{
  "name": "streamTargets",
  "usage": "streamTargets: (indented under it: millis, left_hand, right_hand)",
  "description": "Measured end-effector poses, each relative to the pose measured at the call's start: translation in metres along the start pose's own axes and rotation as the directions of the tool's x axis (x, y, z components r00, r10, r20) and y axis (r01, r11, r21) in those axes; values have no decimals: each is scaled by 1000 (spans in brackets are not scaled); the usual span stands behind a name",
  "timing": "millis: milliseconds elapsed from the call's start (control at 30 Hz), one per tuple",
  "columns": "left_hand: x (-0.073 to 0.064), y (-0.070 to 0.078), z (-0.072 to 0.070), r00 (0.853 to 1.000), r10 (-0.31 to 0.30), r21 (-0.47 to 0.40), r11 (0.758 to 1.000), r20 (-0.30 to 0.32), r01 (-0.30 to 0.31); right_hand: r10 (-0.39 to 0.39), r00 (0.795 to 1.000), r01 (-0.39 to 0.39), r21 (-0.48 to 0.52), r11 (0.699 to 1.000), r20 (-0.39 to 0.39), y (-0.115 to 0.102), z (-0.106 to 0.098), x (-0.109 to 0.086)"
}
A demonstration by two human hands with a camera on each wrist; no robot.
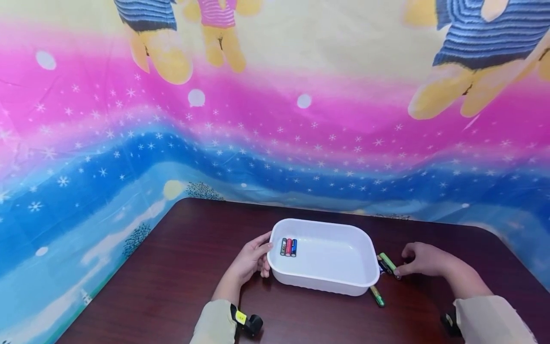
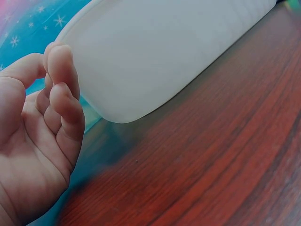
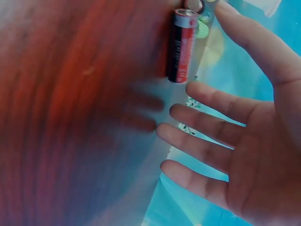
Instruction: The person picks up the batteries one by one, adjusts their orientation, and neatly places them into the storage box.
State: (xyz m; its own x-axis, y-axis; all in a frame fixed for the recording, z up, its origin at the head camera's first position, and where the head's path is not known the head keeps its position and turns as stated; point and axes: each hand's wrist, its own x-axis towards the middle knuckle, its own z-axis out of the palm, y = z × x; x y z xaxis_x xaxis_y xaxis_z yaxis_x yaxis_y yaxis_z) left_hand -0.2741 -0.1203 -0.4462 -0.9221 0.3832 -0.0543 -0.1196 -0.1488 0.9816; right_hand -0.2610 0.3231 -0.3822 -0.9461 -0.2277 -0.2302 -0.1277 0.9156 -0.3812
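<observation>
A white plastic tray (image 1: 320, 283) stands on the table; my left hand (image 1: 250, 260) grips its left end, thumb on the rim and fingers outside the wall. In the left wrist view those bent fingers lie against the tray's edge (image 2: 141, 56). Three batteries, with a red one (image 1: 289, 247) in the middle, lie side by side inside, near the left end. My right hand (image 1: 423, 260) is beyond the right end, its thumb at a green battery (image 1: 388, 263) among several batteries. In the right wrist view, straight spread fingers reach toward a red-and-black battery (image 3: 183, 47).
A green-and-gold battery (image 1: 377, 296) lies by the tray's front right corner. The dark red wooden table (image 1: 172, 286) has rounded far corners. A colourful printed cloth (image 1: 258, 119) hangs behind it and along its left side.
</observation>
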Motion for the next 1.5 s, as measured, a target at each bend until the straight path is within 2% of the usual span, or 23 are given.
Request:
streamTargets:
  millis: [200, 467, 867, 1000, 1200, 1367, 1500]
  left_hand:
    - [-1, 0, -1, 1000, -1, -5, 1000, 1, 1]
    - [1, -2, -1, 1000, 0, -17, 1000, 9, 0]
    - [2, -3, -1, 1000, 8, -23, 1000, 10, -8]
    - [2, -3, -1, 1000, 11, -31, 999, 12, -11]
    - [2, -3, 0, 1000, 16, -34, 999, 16, -16]
    - [2, -3, 0, 1000, 14, -21, 1000, 8, -14]
    - [1, -3, 0, 1000, 13, -17, 1000, 7, -13]
  right_hand:
    - [8, 1000, -8, -3, 1000, 2, 0, 9, 1]
    - [45, 997, -50, -92, 995, -55, -4, 18, -1]
    - [67, 997, -74, -189, 979, -46, -8, 17, 0]
    - [53, 997, -62, -207, 976, -48, -7, 17, -1]
    - [32, 998, -41, -151, 988, -60, -2, 15, -3]
    - [33, 994, -36, -27, 999, -106, 3, 12, -4]
    - [1, 986, 16, 99, 995, -169, 7, 11, -3]
